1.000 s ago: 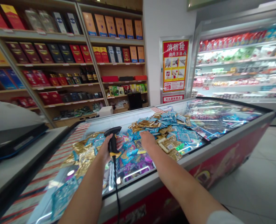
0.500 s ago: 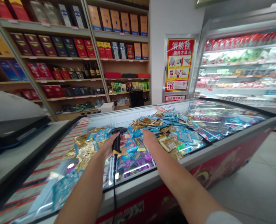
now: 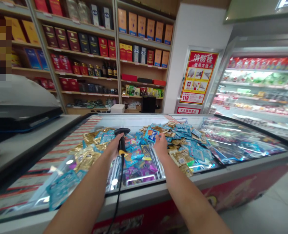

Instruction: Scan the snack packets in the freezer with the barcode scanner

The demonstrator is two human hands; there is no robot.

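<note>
My left hand [image 3: 115, 145] is wrapped round the handle of a black and yellow barcode scanner [image 3: 122, 143], whose head points away and whose cable hangs down over the front edge. My right hand [image 3: 161, 144] pinches a blue packet [image 3: 151, 134] by its right side, lifted over the middle of the freezer. Right of that hand lies a heap of blue and gold packets [image 3: 183, 138] on the glass. More gold packets [image 3: 89, 156] lie left of the scanner, with a blue packet [image 3: 65, 188] nearer the front. Between my arms, colourful packs [image 3: 134, 156] show inside the freezer.
The chest freezer [image 3: 192, 182] has a glass top and a raised rim. A counter with a dark device [image 3: 24, 118] stands at the left. Shelves of boxed goods [image 3: 85, 44] and a lit cooler [image 3: 261, 87] line the back.
My right hand has taken up a blue packet from the near side of the heap. The scanner stays in my left hand. The view has turned a little to the left.
</note>
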